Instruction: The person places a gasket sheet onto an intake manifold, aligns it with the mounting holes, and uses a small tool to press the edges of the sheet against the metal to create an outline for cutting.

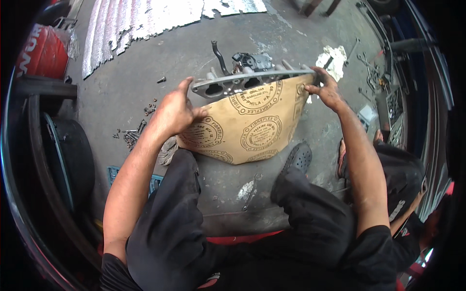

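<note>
2 bare hands pressing a tan sheet of gasket paper [252, 128] against a cast-metal manifold [242, 80], above a stained concrete floor [194, 48]. Left hand [175, 112] lying flat and open on the sheet's lower left corner, thumb raised toward the grey flange; right hand [326, 89] pinching sheet and flange edge together at the upper right. Sheet stiff and matte, rounded along its bottom edge, stamped with round printed seals, at least 5 of them showing. Flange dull grey, with 2 oval ports visible, topped by a black fitting and a curved black hose [218, 56]. Resting between 2 knees in black trousers, with 1 black perforated clog [298, 157] just beneath. Lying scattered on the floor to the left: small bolts [138, 128], too small to count. Glinting at top: crinkled, corrugated metal sheeting [141, 22].
</note>
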The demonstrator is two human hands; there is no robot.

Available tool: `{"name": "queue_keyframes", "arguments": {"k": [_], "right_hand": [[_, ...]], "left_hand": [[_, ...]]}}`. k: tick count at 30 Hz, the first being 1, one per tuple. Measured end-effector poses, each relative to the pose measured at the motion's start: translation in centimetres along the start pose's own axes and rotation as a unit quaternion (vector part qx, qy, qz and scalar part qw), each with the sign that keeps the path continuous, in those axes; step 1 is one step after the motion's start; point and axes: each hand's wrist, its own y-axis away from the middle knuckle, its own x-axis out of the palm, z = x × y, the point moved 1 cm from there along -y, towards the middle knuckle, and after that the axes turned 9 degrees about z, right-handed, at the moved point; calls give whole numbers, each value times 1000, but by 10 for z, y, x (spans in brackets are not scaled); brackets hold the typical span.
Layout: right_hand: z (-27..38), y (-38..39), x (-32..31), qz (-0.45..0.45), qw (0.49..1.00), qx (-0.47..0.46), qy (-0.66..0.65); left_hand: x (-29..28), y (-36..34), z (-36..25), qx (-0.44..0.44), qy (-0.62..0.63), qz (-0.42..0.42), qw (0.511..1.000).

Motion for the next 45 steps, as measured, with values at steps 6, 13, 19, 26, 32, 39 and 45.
{"name": "queue_keyframes", "arguments": {"k": [6, 13, 19, 26, 32, 39, 45], "right_hand": [[-17, 23, 30, -77, 995, -45, 34], [56, 118, 40, 70, 962, -264, -7], [28, 151, 44, 200, 928, -225, -220], [19, 153, -19, 20, 937, -229, -263], [25, 172, -51, -85, 945, -221, -227], [26, 181, -63, -174, 929, -237, -224], [50, 135, -94, -235, 926, -236, -179]], "left_hand": [[17, 70, -21, 14, -175, -17, 984], [-26, 153, -111, 291, -274, 167, 901], [-9, 188, -100, 90, -305, -67, 946], [-11, 135, -74, 26, -172, -22, 985], [1, 124, -97, 58, -194, 63, 977], [-10, 130, -111, 153, -222, 38, 962], [-42, 153, -127, 198, -189, -177, 946]]}}
